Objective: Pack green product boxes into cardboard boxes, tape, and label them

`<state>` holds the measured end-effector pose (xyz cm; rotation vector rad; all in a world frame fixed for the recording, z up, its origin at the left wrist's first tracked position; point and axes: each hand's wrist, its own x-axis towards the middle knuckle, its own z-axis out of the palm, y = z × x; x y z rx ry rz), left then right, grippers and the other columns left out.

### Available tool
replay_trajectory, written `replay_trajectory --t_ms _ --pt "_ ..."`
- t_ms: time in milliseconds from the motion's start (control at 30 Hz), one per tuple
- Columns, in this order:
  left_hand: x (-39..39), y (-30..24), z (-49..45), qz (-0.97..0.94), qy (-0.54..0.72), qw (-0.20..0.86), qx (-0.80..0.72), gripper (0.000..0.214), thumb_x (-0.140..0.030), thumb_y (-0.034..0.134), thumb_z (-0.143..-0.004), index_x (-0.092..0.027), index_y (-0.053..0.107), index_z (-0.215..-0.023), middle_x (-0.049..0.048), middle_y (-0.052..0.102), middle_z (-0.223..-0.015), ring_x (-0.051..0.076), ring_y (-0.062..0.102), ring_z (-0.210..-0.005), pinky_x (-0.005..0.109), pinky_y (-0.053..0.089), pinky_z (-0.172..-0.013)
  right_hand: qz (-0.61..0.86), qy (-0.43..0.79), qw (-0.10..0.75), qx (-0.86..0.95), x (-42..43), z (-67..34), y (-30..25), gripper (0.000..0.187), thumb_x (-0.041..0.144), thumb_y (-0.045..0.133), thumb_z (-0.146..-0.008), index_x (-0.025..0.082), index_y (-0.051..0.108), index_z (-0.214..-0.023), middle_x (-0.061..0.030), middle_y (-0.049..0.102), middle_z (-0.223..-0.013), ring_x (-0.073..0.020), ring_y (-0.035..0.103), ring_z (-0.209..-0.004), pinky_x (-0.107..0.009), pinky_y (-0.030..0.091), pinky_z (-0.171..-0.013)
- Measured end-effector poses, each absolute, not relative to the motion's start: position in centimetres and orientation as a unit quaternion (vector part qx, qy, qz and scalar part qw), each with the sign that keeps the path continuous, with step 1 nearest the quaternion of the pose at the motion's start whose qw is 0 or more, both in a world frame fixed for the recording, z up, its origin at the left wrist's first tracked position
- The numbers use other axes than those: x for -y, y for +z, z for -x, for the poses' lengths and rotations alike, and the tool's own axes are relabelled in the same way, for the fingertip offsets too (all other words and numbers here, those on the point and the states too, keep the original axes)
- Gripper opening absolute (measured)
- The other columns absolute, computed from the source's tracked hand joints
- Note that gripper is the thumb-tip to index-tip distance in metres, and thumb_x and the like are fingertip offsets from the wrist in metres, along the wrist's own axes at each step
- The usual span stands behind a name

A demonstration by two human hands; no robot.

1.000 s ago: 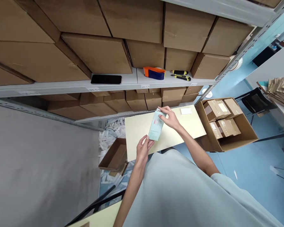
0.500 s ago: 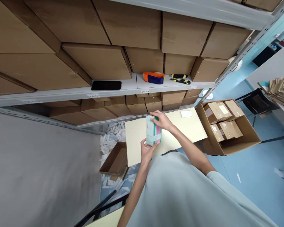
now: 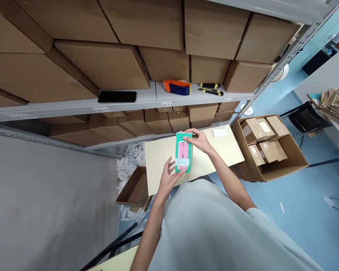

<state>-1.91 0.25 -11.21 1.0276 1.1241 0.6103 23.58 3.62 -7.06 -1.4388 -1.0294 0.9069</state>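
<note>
A small green retail box (image 3: pixel 183 152) with a pink device pictured on its front is held upright over the pale yellow tabletop (image 3: pixel 161 150). My right hand (image 3: pixel 199 141) grips its upper right corner, thumb on the front face. Low on the box's left side is my left hand (image 3: pixel 168 177), its thumb against the bottom edge and its fingers loosely spread by the side. A white card or slip (image 3: pixel 220 132) lies on the tabletop, right of the box.
Ahead stands a shelf rack (image 3: pixel 147 99) of brown cartons, with a phone (image 3: pixel 117 96), an orange-and-blue band (image 3: pixel 177 87) and utility knives (image 3: pixel 210 88). An open carton (image 3: pixel 288 165) holding several smaller boxes is at right. An open brown box (image 3: pixel 132 186) and white scraps lie lower left.
The green box has turned so its pink-pictured front faces me. My left hand's fingers have loosened and spread at its side, while my right hand keeps hold near the top.
</note>
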Motion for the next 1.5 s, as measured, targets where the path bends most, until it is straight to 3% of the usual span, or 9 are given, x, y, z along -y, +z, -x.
replay_trajectory --t_ms 100,267,500,600,900,1067,1200,1367,1500 --pt "0.3 -10.3 1.0 -0.530 0.327 0.598 -0.504 0.097 -0.042 0.110 -0.056 -0.028 0.068 -0.142 0.0166 0.061 -0.164 0.038 0.057 -0.157 0.042 0.065 -0.109 0.659 0.341 0.536 0.402 -3.4 -22.9 -7.4 0.045 0.057 0.087 -0.082 0.024 0.078 -0.111 -0.0051 0.084 -0.122 -0.0250 0.075 -0.112 -0.038 0.060 -0.102" --pt "0.9 -9.5 0.0 -0.557 0.343 0.506 -0.563 0.082 -0.033 0.108 -0.056 -0.030 0.066 -0.126 0.0096 0.075 -0.128 0.034 0.073 -0.127 0.042 0.062 -0.105 0.690 0.318 0.519 0.393 -2.5 -21.9 -6.9 0.039 0.054 0.089 -0.085 0.026 0.078 -0.110 -0.0049 0.084 -0.123 -0.0258 0.075 -0.116 -0.043 0.060 -0.109" --pt "-0.1 -10.4 2.1 -0.386 0.314 0.730 -0.469 0.081 -0.057 0.103 -0.061 -0.027 0.059 -0.122 0.0063 0.082 -0.103 0.026 0.080 -0.089 0.041 0.065 -0.088 0.594 0.438 0.547 0.397 -0.9 -23.7 -4.9 0.067 0.061 0.096 -0.086 0.029 0.074 -0.141 -0.0128 0.077 -0.146 -0.0278 0.074 -0.135 -0.043 0.066 -0.107" --pt "-0.2 -10.2 2.8 -0.371 0.301 0.755 -0.449 0.088 -0.057 0.106 -0.058 -0.027 0.060 -0.127 0.0074 0.085 -0.108 0.027 0.081 -0.090 0.040 0.066 -0.087 0.568 0.489 0.537 0.387 -0.5 -24.1 -4.6 0.071 0.060 0.097 -0.085 0.032 0.071 -0.146 -0.0111 0.078 -0.139 -0.0257 0.078 -0.123 -0.044 0.069 -0.102" --pt "-0.3 -9.6 3.1 -0.413 0.310 0.730 -0.449 0.078 -0.051 0.107 -0.061 -0.026 0.065 -0.122 0.0108 0.083 -0.115 0.030 0.081 -0.108 0.040 0.065 -0.093 0.555 0.498 0.546 0.381 -1.4 -22.1 -4.0 0.068 0.058 0.103 -0.070 0.027 0.071 -0.122 -0.0062 0.076 -0.126 -0.0196 0.077 -0.096 -0.034 0.070 -0.083" --pt "0.6 -8.7 2.4 -0.505 0.386 0.588 -0.501 0.078 -0.044 0.105 -0.064 -0.026 0.066 -0.129 0.0140 0.069 -0.144 0.031 0.069 -0.132 0.033 0.066 -0.092 0.636 0.379 0.564 0.366 -2.4 -20.5 -5.4 0.054 0.057 0.093 -0.077 0.028 0.068 -0.116 -0.0027 0.076 -0.116 -0.0189 0.073 -0.090 -0.031 0.066 -0.078" --pt "0.8 -8.0 1.8 -0.543 0.390 0.501 -0.550 0.089 -0.032 0.108 -0.060 -0.028 0.064 -0.136 0.0114 0.071 -0.141 0.028 0.072 -0.125 0.033 0.066 -0.094 0.690 0.320 0.531 0.372 -2.6 -19.4 -5.6 0.050 0.053 0.090 -0.082 0.030 0.068 -0.121 -0.0028 0.077 -0.119 -0.0198 0.073 -0.091 -0.035 0.065 -0.085" --pt "-0.2 -8.7 3.3 -0.446 0.395 0.615 -0.517 0.080 -0.042 0.106 -0.063 -0.026 0.064 -0.129 0.0101 0.079 -0.118 0.029 0.080 -0.108 0.037 0.068 -0.089 0.630 0.367 0.546 0.412 -2.6 -19.5 -4.6 0.061 0.063 0.093 -0.083 0.029 0.069 -0.128 -0.0087 0.076 -0.133 -0.0234 0.075 -0.112 -0.038 0.067 -0.099" --pt "-0.4 -9.4 4.6 -0.365 0.341 0.728 -0.470 0.079 -0.052 0.104 -0.066 -0.026 0.065 -0.129 0.0095 0.083 -0.112 0.031 0.083 -0.102 0.045 0.070 -0.091 0.586 0.434 0.554 0.403 -2.6 -20.1 -4.2 0.072 0.059 0.096 -0.080 0.030 0.067 -0.139 -0.0100 0.075 -0.139 -0.0236 0.077 -0.112 -0.038 0.068 -0.097"
